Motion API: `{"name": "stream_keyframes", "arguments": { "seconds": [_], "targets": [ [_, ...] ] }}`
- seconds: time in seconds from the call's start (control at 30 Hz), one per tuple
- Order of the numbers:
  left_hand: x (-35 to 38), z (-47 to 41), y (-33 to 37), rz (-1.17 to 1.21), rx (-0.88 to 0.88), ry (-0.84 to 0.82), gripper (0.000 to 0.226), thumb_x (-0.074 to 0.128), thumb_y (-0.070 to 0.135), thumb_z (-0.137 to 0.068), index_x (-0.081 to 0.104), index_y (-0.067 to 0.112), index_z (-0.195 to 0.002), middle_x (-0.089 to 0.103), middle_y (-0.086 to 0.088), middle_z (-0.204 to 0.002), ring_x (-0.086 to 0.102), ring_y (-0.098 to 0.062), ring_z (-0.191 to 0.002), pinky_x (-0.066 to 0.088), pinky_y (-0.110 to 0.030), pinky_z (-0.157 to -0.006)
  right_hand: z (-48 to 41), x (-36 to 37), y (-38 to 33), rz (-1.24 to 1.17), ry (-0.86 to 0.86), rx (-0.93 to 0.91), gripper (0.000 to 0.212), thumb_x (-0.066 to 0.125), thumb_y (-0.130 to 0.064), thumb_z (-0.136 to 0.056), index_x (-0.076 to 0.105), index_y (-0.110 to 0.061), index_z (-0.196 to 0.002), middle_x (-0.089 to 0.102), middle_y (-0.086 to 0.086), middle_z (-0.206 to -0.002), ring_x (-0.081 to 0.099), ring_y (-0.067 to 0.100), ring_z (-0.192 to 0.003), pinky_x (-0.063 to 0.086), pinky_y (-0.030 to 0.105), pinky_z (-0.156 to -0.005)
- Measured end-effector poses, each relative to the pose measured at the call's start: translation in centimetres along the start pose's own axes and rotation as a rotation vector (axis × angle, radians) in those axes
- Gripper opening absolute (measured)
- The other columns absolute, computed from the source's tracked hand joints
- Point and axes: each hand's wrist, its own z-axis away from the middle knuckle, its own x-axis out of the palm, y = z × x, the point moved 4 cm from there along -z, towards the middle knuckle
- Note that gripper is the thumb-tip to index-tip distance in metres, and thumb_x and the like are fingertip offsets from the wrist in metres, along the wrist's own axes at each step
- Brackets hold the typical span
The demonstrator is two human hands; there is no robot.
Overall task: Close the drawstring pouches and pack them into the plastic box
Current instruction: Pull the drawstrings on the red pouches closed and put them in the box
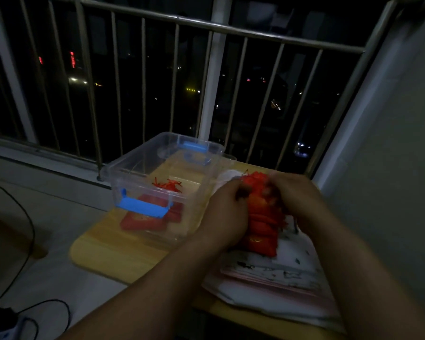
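Nearest the camera, two bare forearms reach forward over the desk, a pale wooden top with rounded corners. A stack of papers with dark markings lies on its right part; the markings are too blurred to read. On those papers sits a pile of red drawstring pouches, one showing a small gold mark that cannot be made out. The left hand and the right hand close in on the top of the pile from either side, the fingers curled around the uppermost pouch; motion blur hides the exact grip, though each hand appears clamped on red cloth near the pouch's mouth.

Just left of the hands stands the clear plastic box, open, with blue latches at its near and far ends. Inside lie a few flat red pouches and a tangle of red cords.

On the grey floor at the left, a black cable runs to a power strip in the corner. Beyond the desk rises a metal railing of upright bars, and behind it a night city with scattered lights. A plain wall closes the right side.
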Motion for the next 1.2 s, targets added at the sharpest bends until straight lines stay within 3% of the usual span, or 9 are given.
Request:
{"name": "stream_keyframes", "arguments": {
  "seconds": [0.17,0.3,0.37,0.47,0.53,0.67,0.87,1.03,1.2],
  "targets": [
    [0.0,-0.5,0.0,-0.254,0.023,0.016,0.041,0.049,0.025,-0.088,0.057,0.027,-0.128,0.064,0.001,-0.118,0.064,-0.020,-0.101,0.057,-0.046,-0.089,2.1,-1.4,4.8,0.087,0.077,0.001,0.034,0.062,-0.040,-0.100,0.072,-0.013,-0.081,0.074,0.014,-0.081,0.070,0.034,-0.081,0.056,0.052,-0.082],
    [0.5,-0.5,-0.3,-0.340,-0.032,-0.062,0.037,0.056,0.019,-0.090,0.058,0.025,-0.127,0.066,0.003,-0.110,0.065,-0.018,-0.099,0.056,-0.039,-0.090,2.3,-1.5,6.1,-0.058,-0.023,0.076,0.032,0.062,-0.036,-0.101,0.073,-0.017,-0.078,0.069,-0.005,-0.059,0.065,0.012,-0.056,0.044,0.024,-0.050],
    [0.7,-0.6,-0.5,-0.416,-0.030,-0.064,0.032,0.058,0.022,-0.095,0.064,0.022,-0.126,0.068,-0.001,-0.116,0.065,-0.021,-0.106,0.054,-0.041,-0.095,2.4,-1.5,6.3,-0.131,-0.056,0.082,0.027,0.065,-0.029,-0.100,0.074,-0.013,-0.081,0.069,-0.002,-0.059,0.064,0.013,-0.050,0.042,0.019,-0.044],
    [1.2,-0.8,-0.6,-0.499,0.026,-0.042,0.011,0.059,0.028,-0.099,0.069,0.024,-0.104,0.066,0.006,-0.100,0.065,-0.019,-0.099,0.053,-0.039,-0.090,2.0,-1.6,6.7,-0.257,-0.040,0.083,0.015,0.070,-0.016,-0.096,0.077,-0.006,-0.088,0.076,0.007,-0.076,0.071,0.011,-0.060,0.048,0.015,-0.048],
    [1.5,-0.8,-0.5,-0.475,0.044,-0.026,0.010,0.059,0.033,-0.100,0.066,0.027,-0.097,0.064,0.010,-0.094,0.064,-0.015,-0.093,0.053,-0.036,-0.086,1.7,-1.8,7.0,-0.249,-0.001,0.081,0.011,0.071,-0.014,-0.095,0.077,-0.008,-0.087,0.077,0.006,-0.079,0.071,0.016,-0.069,0.049,0.016,-0.050],
    [1.7,-0.8,-0.7,-0.409,0.041,0.007,0.013,0.059,0.033,-0.100,0.064,0.024,-0.107,0.069,0.005,-0.103,0.065,-0.015,-0.095,0.052,-0.035,-0.086,1.3,-2.4,6.7,-0.316,0.004,0.066,0.011,0.064,-0.005,-0.096,0.074,-0.010,-0.096,0.071,0.001,-0.077,0.066,0.004,-0.057,0.044,0.011,-0.044],
    [1.8,-0.7,-0.9,-0.459,0.042,-0.017,0.019,0.057,0.038,-0.100,0.065,0.026,-0.112,0.070,0.004,-0.105,0.066,-0.017,-0.095,0.055,-0.043,-0.091,0.8,-1.7,6.9,-0.308,-0.030,0.130,0.013,0.064,-0.017,-0.099,0.074,-0.014,-0.104,0.066,0.002,-0.067,0.055,0.005,-0.046,0.040,0.015,-0.040],
    [1.4,-0.1,0.1,-0.277,0.014,0.093,0.057,0.039,0.077,-0.089,0.062,0.034,-0.118,0.070,0.008,-0.112,0.067,-0.016,-0.103,0.054,-0.048,-0.095,1.3,-2.4,7.1,-0.587,-0.055,0.096,0.018,0.062,-0.010,-0.099,0.073,-0.013,-0.112,0.070,0.000,-0.072,0.055,0.009,-0.055,0.041,0.017,-0.041],
    [1.5,0.2,1.9,0.117,-0.150,-0.037,0.039,0.051,0.054,-0.102,0.073,0.021,-0.101,0.077,0.001,-0.097,0.074,-0.017,-0.092,0.058,-0.039,-0.087,2.5,-3.4,6.9,-0.560,-0.186,-0.034,0.021,0.063,-0.011,-0.099,0.072,-0.018,-0.116,0.074,0.001,-0.087,0.064,0.012,-0.066,0.046,0.020,-0.051]
  ]
}}
